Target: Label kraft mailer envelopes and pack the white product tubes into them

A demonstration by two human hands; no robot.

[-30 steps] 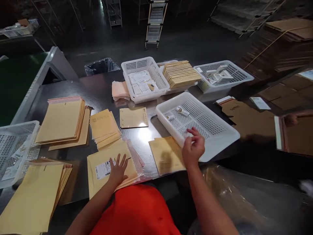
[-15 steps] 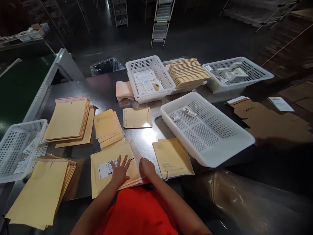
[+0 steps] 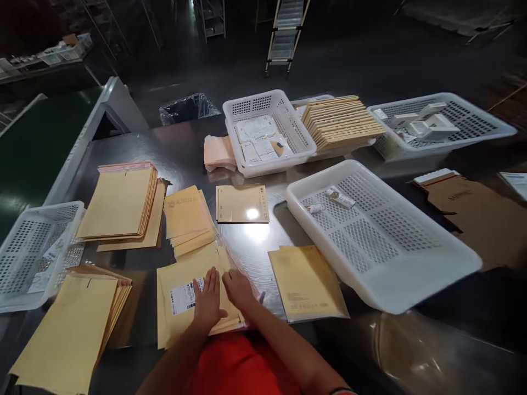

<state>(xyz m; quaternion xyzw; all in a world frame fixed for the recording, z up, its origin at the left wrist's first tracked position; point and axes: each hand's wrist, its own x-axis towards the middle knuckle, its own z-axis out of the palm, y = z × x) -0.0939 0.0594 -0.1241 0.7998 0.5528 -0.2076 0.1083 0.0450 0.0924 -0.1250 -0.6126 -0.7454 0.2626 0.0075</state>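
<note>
A yellow padded envelope (image 3: 173,274) with a white printed label (image 3: 181,297) lies at the table's front edge, in front of my body. My left hand (image 3: 208,300) presses flat on it beside the label, fingers extended and holding nothing. Near the envelope's right side, my right hand (image 3: 239,288) is closed with curled fingers at the flap; what is between its fingers is hidden. A clear strip edged in pink runs out beyond that hand. Smaller yellow envelopes (image 3: 188,214) touch the far edge of the labelled one.
Envelope stacks (image 3: 117,203) stand at left, beside a white basket (image 3: 78,211). More envelopes (image 3: 307,282) lie right of my hands, next to a large white tray (image 3: 436,285) holding two small packets. Farther back are a basket (image 3: 274,164), upright envelopes (image 3: 341,123) and another basket (image 3: 448,151).
My right hand has moved left over the envelope, closer to my left hand. The fingers of my left hand have drawn closer together. The view has shifted slightly.
</note>
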